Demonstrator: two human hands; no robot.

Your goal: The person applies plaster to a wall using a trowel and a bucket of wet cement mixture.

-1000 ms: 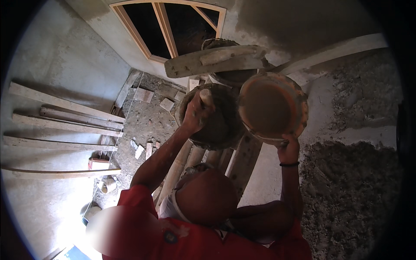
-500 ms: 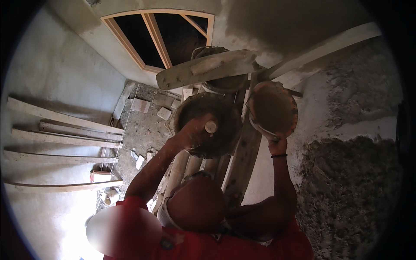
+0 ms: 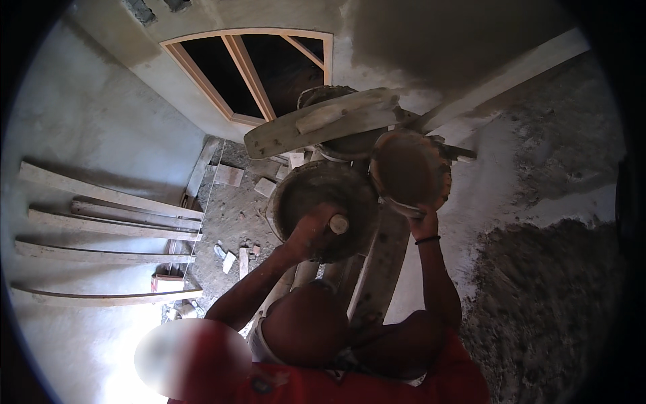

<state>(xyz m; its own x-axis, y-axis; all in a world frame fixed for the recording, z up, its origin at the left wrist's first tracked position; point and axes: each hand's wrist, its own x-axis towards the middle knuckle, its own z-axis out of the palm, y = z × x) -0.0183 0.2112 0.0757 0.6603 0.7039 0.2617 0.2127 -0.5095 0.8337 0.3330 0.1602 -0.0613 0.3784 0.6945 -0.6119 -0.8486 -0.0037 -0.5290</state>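
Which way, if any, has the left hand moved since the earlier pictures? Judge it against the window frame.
Yes: the left hand has moved down the view, farther from the window frame, and somewhat right.

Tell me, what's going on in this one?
The person's left hand grips a round-ended handle over a dirty bucket; whatever the handle belongs to is hidden. The right hand holds a round pan by its near edge, to the right of the bucket. Beyond, a long board lies across another container.
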